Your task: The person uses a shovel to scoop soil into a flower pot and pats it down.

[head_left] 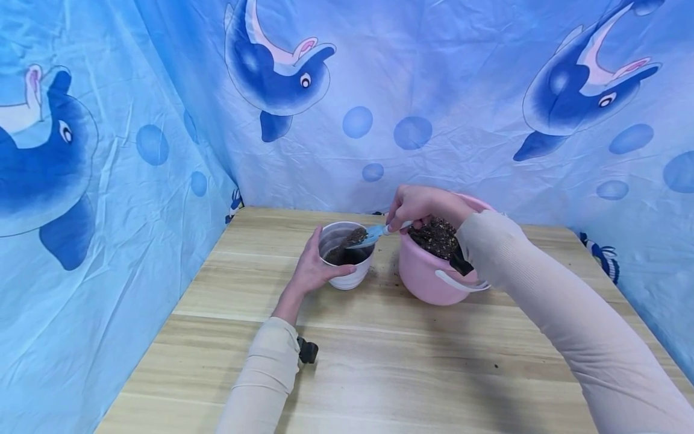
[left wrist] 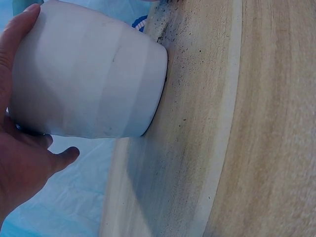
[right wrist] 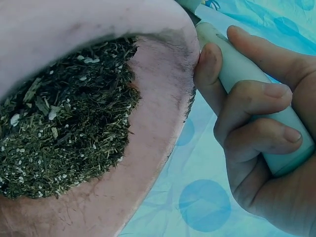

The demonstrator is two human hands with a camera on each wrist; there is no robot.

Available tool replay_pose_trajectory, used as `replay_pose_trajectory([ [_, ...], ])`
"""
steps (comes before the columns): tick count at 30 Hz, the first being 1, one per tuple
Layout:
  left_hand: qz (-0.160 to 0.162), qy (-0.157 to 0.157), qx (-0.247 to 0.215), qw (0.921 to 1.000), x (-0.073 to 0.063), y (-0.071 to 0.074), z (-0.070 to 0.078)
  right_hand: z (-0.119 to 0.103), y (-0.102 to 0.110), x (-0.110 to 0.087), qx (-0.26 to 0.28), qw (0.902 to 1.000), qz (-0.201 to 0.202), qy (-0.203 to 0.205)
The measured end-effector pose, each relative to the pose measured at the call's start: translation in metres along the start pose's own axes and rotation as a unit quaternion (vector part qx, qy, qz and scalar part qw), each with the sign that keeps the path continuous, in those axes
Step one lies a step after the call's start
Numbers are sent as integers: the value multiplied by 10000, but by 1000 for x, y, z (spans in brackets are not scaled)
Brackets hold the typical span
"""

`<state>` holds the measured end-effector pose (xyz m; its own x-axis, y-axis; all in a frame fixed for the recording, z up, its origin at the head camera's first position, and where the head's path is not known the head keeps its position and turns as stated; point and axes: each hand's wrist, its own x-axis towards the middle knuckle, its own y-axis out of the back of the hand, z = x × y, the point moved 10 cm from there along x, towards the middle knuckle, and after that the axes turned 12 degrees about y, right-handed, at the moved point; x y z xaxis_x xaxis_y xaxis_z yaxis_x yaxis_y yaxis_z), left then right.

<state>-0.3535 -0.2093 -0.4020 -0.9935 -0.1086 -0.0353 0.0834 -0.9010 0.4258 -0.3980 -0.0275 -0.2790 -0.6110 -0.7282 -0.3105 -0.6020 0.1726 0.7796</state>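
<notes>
**Soil on the scoop, over the white pot**

Sleeved arms reach across the wooden table [head_left: 379,361]. Left hand [head_left: 314,268] cups the white pot [head_left: 347,256] by its side. Right hand [head_left: 420,205] curls tight round the pale blue trowel [head_left: 374,234], its soil-laden blade above the pot's mouth, beside the pink bucket [head_left: 428,277] of soil.

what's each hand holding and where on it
Right hand grips the trowel by its handle; left hand holds the white pot by its side.
</notes>
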Motion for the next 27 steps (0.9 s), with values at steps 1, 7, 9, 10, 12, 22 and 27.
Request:
replay_pose_trajectory([
  [1, -3, -12, -5, 10000, 0, 0, 0, 0, 0, 0, -25, 10000, -9, -9],
  [7, 8, -19, 9, 10000, 1, -1, 0, 0, 1, 0, -127, 9998, -90, -90],
  [9, 6, -19, 5, 10000, 1, -1, 1, -1, 1, 0, -155, 9997, -127, -99],
  [10, 4, -18, -1, 10000, 1, -1, 1, 0, 1, 1, -173, 9997, -138, -110],
  [12, 12, -18, -26, 10000, 1, -1, 1, -1, 2, 1, -202, 9996, -157, -108],
  [22, -15, -91, -169, 9998, 1, -1, 2, 0, 2, 0, -267, 9996, -61, -114],
  [27, -27, -16, -180, 9998, 2, -1, 0, 1, 2, -1, -165, 9998, 71, 33],
])
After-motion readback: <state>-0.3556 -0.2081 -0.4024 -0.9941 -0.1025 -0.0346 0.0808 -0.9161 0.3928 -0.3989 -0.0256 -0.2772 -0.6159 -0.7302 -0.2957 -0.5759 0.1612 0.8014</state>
